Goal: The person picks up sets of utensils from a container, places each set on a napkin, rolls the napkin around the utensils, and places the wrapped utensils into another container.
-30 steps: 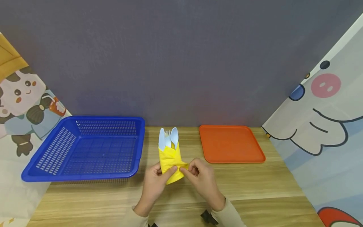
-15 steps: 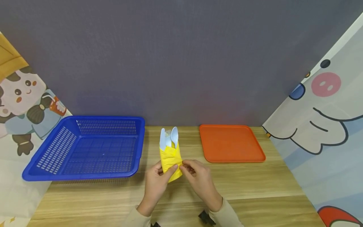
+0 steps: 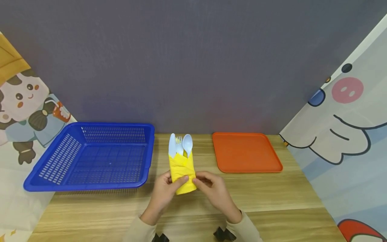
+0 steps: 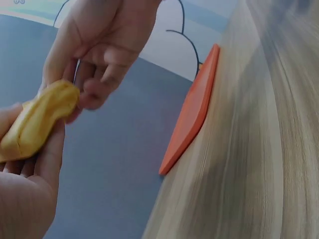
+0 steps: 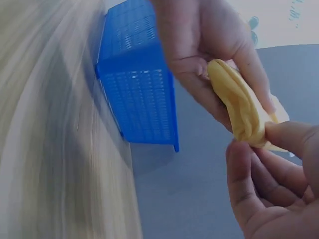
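Note:
A yellow napkin point(image 3: 182, 169) is wrapped round a light blue knife point(image 3: 172, 146), fork point(image 3: 179, 146) and spoon point(image 3: 187, 144), whose upper ends stick out of its top. My left hand point(image 3: 163, 190) grips the bundle from its left side, thumb across the front. At the right edge my right hand point(image 3: 214, 190) pinches the napkin between thumb and fingers. Both wrist views show the folded lower end of the napkin point(image 4: 42, 119) held up off the table, between the two hands.
A blue plastic basket point(image 3: 90, 186) with slotted walls stands on the wooden table point(image 3: 272, 198) to the left. An orange tray point(image 3: 246, 153) lies at the back right. Behind the table rises a grey wall point(image 3: 193, 67), with cartoon-printed sheets at both sides.
The loose napkin corner at the right, pulled out by my right hand earlier, now lies against the bundle. The right hand has come in close to the napkin's edge; the left keeps its hold.

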Demonstrator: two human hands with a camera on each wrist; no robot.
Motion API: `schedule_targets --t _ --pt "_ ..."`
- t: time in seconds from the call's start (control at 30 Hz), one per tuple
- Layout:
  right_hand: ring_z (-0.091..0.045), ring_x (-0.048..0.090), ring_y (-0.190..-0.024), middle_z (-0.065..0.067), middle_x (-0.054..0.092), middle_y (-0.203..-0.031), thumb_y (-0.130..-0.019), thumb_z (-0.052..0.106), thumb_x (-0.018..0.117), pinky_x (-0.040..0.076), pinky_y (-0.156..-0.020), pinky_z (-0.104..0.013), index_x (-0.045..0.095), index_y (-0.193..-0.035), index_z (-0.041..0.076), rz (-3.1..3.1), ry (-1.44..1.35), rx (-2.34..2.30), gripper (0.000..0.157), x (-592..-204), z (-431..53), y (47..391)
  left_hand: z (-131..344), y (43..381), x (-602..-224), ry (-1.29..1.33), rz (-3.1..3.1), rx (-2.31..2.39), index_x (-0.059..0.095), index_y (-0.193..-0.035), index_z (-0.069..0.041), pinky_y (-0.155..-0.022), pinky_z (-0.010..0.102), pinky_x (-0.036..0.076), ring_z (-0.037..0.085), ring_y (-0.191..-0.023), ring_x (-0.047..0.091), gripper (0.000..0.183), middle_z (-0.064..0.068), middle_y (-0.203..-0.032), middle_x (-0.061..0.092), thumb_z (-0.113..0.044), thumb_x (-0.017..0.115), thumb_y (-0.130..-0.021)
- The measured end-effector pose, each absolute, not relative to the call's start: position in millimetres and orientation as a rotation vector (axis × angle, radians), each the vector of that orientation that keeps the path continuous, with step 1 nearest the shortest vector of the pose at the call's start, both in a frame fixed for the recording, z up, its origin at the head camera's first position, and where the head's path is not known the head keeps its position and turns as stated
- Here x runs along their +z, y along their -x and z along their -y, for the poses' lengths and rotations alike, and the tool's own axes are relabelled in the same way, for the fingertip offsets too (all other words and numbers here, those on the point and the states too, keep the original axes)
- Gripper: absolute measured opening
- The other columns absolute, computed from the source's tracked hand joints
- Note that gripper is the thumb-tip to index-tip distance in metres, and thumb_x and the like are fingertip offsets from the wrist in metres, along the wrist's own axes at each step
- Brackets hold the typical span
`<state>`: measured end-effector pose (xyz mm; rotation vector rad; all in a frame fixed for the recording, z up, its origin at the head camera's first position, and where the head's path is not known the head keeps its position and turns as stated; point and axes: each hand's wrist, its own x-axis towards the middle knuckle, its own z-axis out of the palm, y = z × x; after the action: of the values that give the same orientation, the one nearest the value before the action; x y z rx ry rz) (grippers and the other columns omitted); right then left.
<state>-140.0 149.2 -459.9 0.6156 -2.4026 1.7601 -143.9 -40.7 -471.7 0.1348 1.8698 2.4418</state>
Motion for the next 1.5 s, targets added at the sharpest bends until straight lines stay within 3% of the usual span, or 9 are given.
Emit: schedule_targets --t 0.3,0.67,1.1,1.27,1.5 --pt "-0.025 0.068 -0.071 -0.013 0.072 -0.09 -0.094 0.001 0.068 0.061 -0.063 -0.039 0.072 -0.108 -0.004 2.252 -0.676 1.997 0.015 -465.7 -151.5 134.5 47.3 145.9 -474.5 -0.148 -1.764 2.372 0.065 -0.112 0.014 -0.072 0.037 0.061 0.024 -0.08 0.072 0.032 0.019 -0.096 0.073 -0.006 0.075 -0.088" --pt "-0.016 0.068 -0.08 -0.022 0.069 -0.094 -0.096 -0.007 0.06 0.061 -0.067 -0.042 0.066 -0.11 -0.009 2.161 -0.796 2.1 0.015 -472.6 -152.1 127.9 55.1 147.2 -476.2 -0.328 -1.758 2.288 0.063 -0.114 0.016 -0.073 0.041 0.061 0.026 -0.08 0.073 0.033 0.024 -0.098 0.072 -0.005 0.073 -0.09" --pt "-0.018 0.069 -0.082 -0.014 0.071 -0.092 -0.09 0.0 0.072 0.061 -0.071 -0.036 0.069 -0.103 -0.005 2.248 -0.615 2.105 0.014 -469.4 -149.6 126.5 51.1 147.0 -477.8 -0.403 -1.894 2.284 0.068 -0.108 0.013 -0.068 0.04 0.061 0.023 -0.075 0.072 0.027 0.02 -0.093 0.073 -0.005 0.074 -0.089" --pt "-0.014 0.067 -0.079 -0.014 0.069 -0.09 -0.091 -0.004 0.069 0.061 -0.068 -0.037 0.066 -0.101 -0.007 2.207 -0.743 2.131 0.011 -468.1 -152.3 126.4 52.8 147.6 -479.9 -0.377 -1.742 2.322 0.061 -0.113 0.021 -0.071 0.037 0.061 0.022 -0.079 0.072 0.033 0.018 -0.094 0.074 -0.006 0.067 -0.095" --pt "-0.015 0.068 -0.08 -0.013 0.069 -0.091 -0.091 -0.004 0.068 0.061 -0.068 -0.036 0.065 -0.102 -0.007 2.161 -0.811 2.187 0.012 -464.8 -155.7 125.7 54.5 147.7 -483.0 -0.514 -1.565 2.364 0.051 -0.115 0.03 -0.075 0.03 0.059 0.016 -0.085 0.07 0.041 0.007 -0.096 0.075 -0.009 0.057 -0.102"
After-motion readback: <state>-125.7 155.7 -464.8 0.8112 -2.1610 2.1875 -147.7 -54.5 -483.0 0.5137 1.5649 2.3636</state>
